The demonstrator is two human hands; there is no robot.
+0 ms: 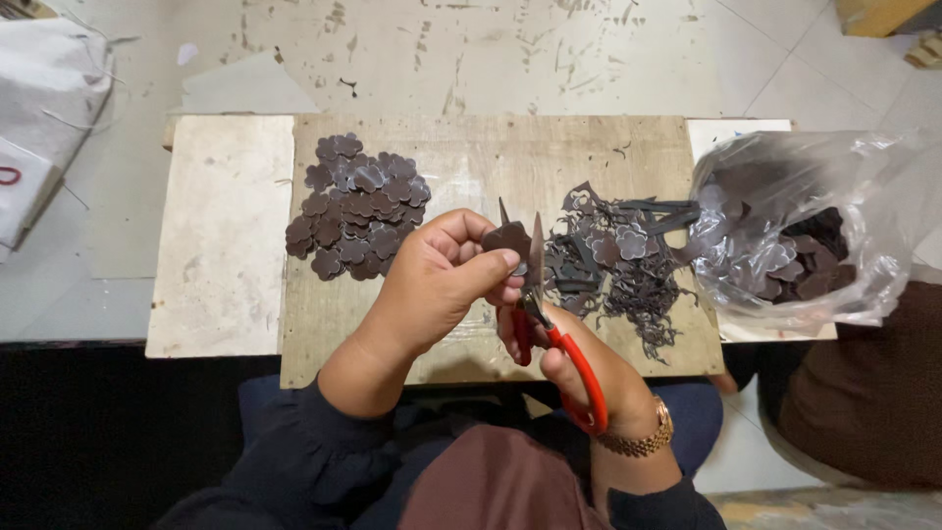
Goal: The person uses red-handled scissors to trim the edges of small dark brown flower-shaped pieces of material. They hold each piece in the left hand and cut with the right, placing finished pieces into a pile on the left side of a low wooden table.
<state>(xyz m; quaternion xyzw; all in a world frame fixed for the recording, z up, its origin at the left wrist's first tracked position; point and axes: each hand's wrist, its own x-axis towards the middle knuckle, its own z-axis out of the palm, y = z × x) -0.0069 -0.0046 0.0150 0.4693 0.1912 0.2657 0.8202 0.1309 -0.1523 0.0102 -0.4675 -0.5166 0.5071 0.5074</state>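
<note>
My left hand (437, 280) pinches a dark flower-shaped piece (508, 238) between thumb and fingers, over a wooden board (471, 162). My right hand (579, 368) grips red-handled scissors (561, 345) with the blades open and pointing up against the piece's right edge. A pile of trimmed dark flower shapes (355, 206) lies on the board to the left. A heap of dark offcuts and untrimmed shapes (618, 260) lies to the right.
A clear plastic bag (795, 231) holding more dark flower shapes lies open at the board's right end. A pale board (221, 236) adjoins on the left. A white sack (44, 108) sits far left. Scuffed tile floor lies beyond.
</note>
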